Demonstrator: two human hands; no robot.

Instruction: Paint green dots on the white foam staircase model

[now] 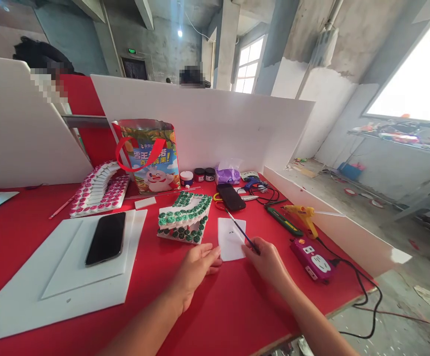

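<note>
In the head view, my right hand [267, 259] is closed around a thin paintbrush [240, 229], whose far end points up and left over a white sheet of paper [233, 251]. A few small dark specks lie on the paper. Beside the sheet's left edge rests my left hand [200, 264], its fingers stretched out with nothing in them; they seem to touch the edge. Just beyond stands a white folded piece [185, 217] covered with rows of green swirled dots. Which end of the brush faces the paper is too small to tell.
White boards [89, 296] carry a black phone [106, 238] at left. Behind are a pink-dotted white piece [100, 190], a gift bag [151, 158] and paint jars [199, 174]. A second phone [231, 197], yellow glue gun [302, 213] and purple power strip [313, 260] lie right.
</note>
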